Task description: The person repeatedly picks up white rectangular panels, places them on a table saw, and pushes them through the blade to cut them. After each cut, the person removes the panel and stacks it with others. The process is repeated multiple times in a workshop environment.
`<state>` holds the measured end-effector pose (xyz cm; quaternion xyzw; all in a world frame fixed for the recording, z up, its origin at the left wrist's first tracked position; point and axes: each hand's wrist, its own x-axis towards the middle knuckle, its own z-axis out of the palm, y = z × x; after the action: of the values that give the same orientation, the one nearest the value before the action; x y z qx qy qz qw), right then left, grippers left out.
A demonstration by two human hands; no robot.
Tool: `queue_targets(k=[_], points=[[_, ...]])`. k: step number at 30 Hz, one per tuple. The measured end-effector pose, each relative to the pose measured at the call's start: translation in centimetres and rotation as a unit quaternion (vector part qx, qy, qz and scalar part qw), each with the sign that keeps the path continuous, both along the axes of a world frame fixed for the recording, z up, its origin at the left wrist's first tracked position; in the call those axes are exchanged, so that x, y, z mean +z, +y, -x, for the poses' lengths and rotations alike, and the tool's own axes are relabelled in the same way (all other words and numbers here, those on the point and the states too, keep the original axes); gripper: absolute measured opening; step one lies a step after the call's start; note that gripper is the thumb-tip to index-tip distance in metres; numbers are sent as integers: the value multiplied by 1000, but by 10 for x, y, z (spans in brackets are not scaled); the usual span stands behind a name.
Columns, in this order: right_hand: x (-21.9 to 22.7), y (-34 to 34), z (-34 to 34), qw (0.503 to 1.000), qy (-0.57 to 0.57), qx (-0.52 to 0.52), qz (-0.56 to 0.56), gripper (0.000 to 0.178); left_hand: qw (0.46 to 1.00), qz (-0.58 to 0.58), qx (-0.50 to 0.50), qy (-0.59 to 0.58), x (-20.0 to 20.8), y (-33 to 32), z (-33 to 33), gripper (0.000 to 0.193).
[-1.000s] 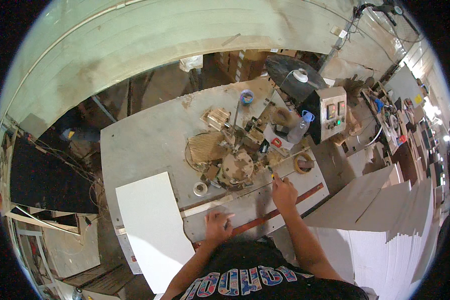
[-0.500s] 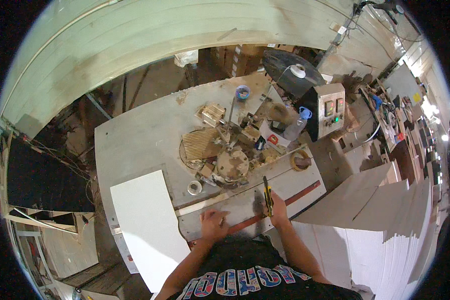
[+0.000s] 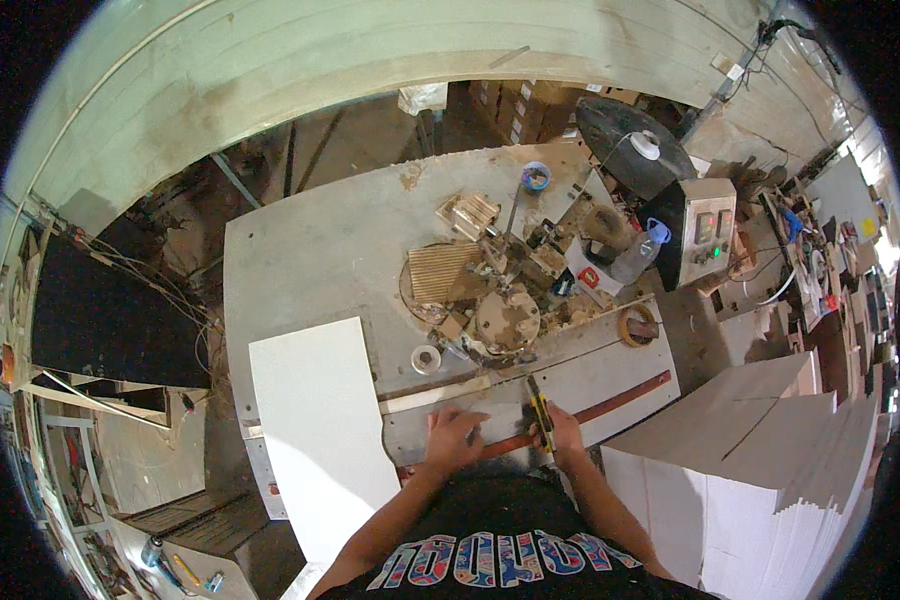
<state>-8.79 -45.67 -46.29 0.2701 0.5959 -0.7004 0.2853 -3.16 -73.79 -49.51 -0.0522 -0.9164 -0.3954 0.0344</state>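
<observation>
Yellow-and-black, cutter-like tool [image 3: 541, 412] clamped in right hand [image 3: 567, 432], tip pointing away from body. Left hand [image 3: 454, 438] apart, loosely curled, seemingly empty, near red strip [image 3: 620, 402]. White board [image 3: 315, 420] left of both hands. Safe handling: firm grip, left fingers clear of tip.

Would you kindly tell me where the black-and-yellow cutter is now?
In the head view, the black-and-yellow cutter is in the right hand, to the right of the left hand and near the red strip.
</observation>
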Motion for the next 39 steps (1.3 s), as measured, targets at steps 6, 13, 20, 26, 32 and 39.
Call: queue_targets(k=[6,13,20,26,32,39], points=[[2,-11,-4,994,37,85,-55,54,1000,4,5,7,0,2,-1,39],[-8,-17,0,976,119,131,-126,56,1000,-22,5,-3,-6,2,-5,37],[-19,-32,-5,933,169,212,-237,49,745,-580,296,-144,-3,-8,31,24],[-2,-25,-10,973,82,152,-151,50,487,-784,342,-178,5,-39,56,31],[1,-22,-11,963,86,175,-186,49,420,-823,341,-173,4,-48,56,40],[9,-25,-16,965,67,175,-182,47,423,-829,319,-178,2,-48,52,46]])
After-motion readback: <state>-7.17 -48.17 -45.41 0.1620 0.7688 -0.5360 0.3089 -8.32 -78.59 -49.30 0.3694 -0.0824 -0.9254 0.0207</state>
